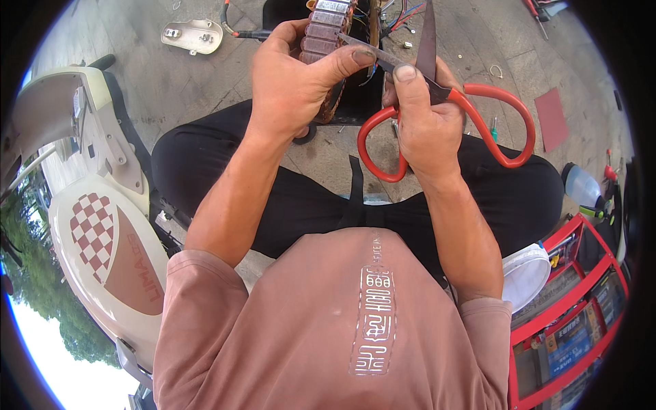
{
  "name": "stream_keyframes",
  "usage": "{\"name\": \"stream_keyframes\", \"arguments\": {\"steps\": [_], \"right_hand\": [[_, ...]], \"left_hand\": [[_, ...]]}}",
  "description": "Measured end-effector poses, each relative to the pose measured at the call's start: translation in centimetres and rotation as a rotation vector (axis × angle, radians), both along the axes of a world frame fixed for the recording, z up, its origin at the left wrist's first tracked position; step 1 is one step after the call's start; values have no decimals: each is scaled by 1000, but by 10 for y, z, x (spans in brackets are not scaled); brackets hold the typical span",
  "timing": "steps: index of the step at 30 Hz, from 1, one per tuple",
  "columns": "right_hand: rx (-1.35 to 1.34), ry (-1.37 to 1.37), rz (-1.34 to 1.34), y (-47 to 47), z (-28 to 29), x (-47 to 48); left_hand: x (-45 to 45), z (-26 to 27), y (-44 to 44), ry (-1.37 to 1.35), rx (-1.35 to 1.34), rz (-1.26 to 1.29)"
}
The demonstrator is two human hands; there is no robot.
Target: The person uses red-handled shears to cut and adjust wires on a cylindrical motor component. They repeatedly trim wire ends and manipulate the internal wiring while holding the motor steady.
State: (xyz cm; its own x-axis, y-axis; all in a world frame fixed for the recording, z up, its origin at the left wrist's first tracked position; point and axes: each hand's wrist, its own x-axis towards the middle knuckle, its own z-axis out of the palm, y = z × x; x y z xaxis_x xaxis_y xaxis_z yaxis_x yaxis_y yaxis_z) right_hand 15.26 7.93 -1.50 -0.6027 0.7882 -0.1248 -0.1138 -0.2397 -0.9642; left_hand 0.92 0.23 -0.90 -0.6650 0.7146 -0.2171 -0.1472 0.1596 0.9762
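Red-handled scissors are gripped by their pivot in my right hand, not by the finger loops. Their blades stand apart, one pointing up, the other running left with its tip by my left thumb. My left hand holds a motor stator by its side; its metal teeth face me in a row, and copper-coloured windings show along the edge. The blade tip lies at the teeth, but I cannot tell if it touches. Behind the stator are a dark housing and several coloured wires.
A cream motor scooter stands on the left. A cream cover, red sandpaper and a green-handled screwdriver lie on the paving. At the right are a plastic bottle, a white bucket and a red rack.
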Motion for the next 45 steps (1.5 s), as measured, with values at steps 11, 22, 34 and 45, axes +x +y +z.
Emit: {"name": "stream_keyframes", "arguments": {"steps": [11, 22, 34, 45], "right_hand": [[-151, 68, 133, 11, -5, 3], [-80, 47, 173, 18, 3, 1], [-222, -6, 301, 35, 3, 7], [-233, 5, 257, 27, 4, 10]], "left_hand": [[3, 4, -4, -139, -20, 62], [-2, 5, -12, 42, -169, -54], [3, 3, -11, -26, -119, 52], [3, 5, -9, -189, -21, 37]]}}
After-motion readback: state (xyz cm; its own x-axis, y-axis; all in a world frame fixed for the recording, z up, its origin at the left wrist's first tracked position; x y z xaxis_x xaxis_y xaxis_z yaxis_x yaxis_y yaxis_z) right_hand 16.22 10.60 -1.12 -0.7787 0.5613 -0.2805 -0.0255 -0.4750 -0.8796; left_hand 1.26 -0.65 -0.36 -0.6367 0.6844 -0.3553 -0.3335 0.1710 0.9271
